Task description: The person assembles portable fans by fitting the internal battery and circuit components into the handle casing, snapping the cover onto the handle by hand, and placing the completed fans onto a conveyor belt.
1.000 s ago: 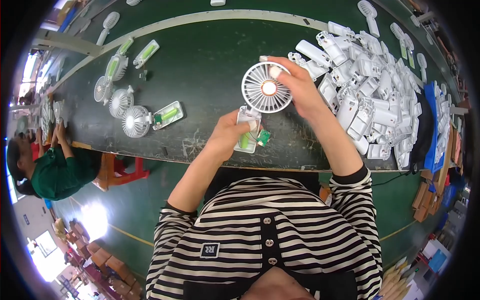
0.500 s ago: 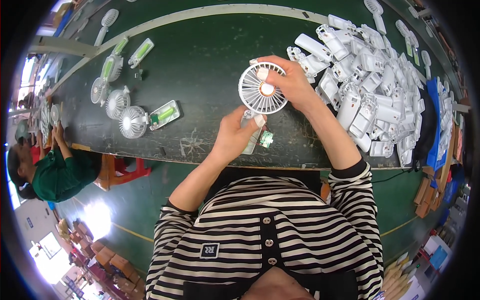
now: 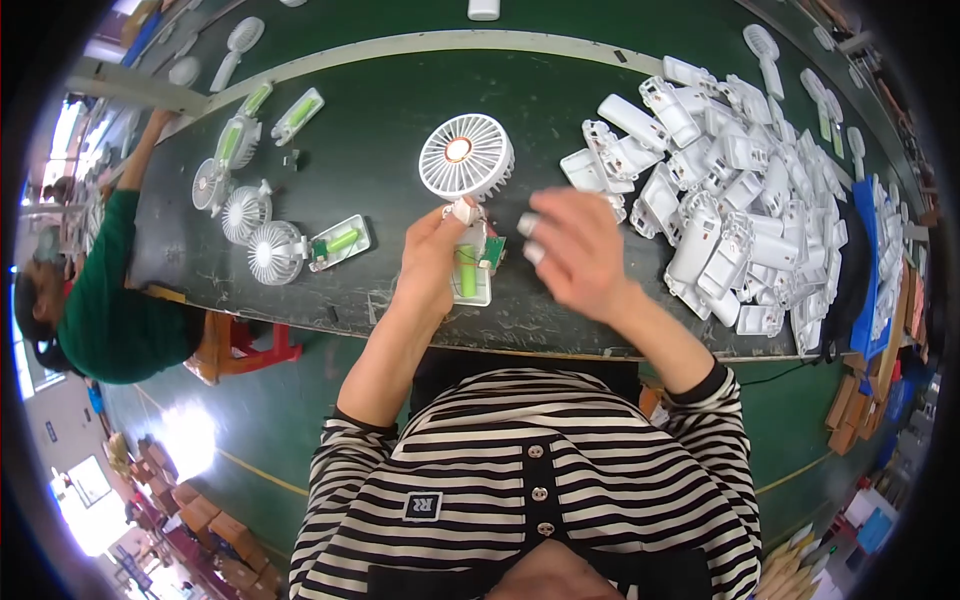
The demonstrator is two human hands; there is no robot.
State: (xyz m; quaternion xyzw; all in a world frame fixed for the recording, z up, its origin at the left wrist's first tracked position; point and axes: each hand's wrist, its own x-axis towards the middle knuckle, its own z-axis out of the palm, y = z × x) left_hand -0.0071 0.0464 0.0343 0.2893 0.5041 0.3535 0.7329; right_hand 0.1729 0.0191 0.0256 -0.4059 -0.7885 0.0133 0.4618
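Note:
My left hand grips the open handle of a small white hand fan, holding it upright over the dark green table. The handle shows a green battery cell and a small green circuit board. The round fan head stands just above my thumb. My right hand hovers to the right of the handle, fingers spread, blurred, holding nothing.
A big heap of white plastic handle shells lies at the right. Several half-built fans with open handles lie at the left. A person in a green top works at the far left. A red stool stands below the table edge.
My right hand has let go of the fan head and pulled back to the right. The left hand has taken the fan by its handle and holds it alone.

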